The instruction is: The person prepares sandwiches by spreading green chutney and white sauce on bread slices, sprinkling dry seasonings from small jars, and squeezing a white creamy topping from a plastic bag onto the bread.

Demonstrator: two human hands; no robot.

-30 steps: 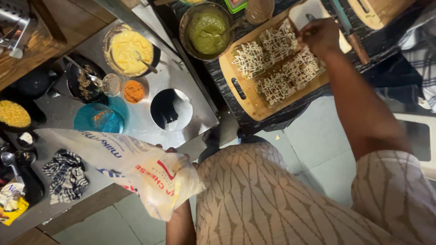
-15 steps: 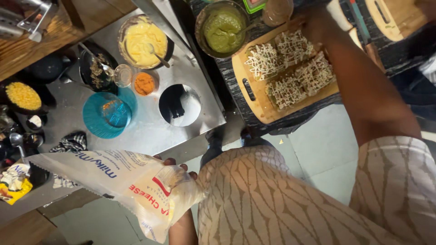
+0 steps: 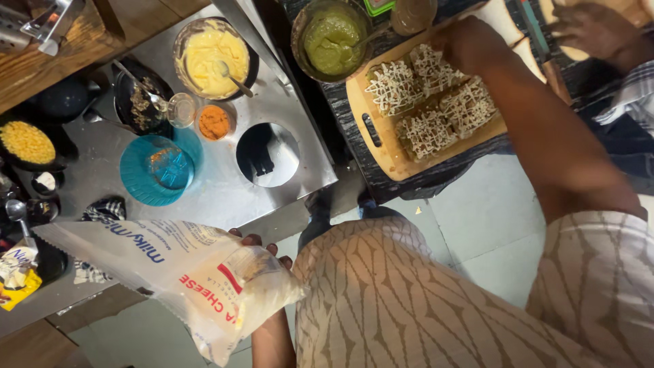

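Steel and dark stone form the surface (image 3: 225,197) below. Over the wooden board (image 3: 381,146), the right hand (image 3: 466,44) hovers closed above cheese-topped bread slices (image 3: 429,102). Low beside the body, the left hand (image 3: 262,249) grips a bag of shredded cheese (image 3: 204,279).

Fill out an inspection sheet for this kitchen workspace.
Surface: steel counter with a round hole, next to a dark worktop.
Job's things: clear bag of shredded cheese; bread slices topped with shreds on a wooden cutting board.
Clutter: bowl of green sauce, bowl of yellow spread, small orange-powder cup, blue plate, bowl of corn.
Grippers: left hand holds the bag; right hand is over the bread.
Cables: nothing seen.
Surroundings: tiled floor; another person's hand at the top right.
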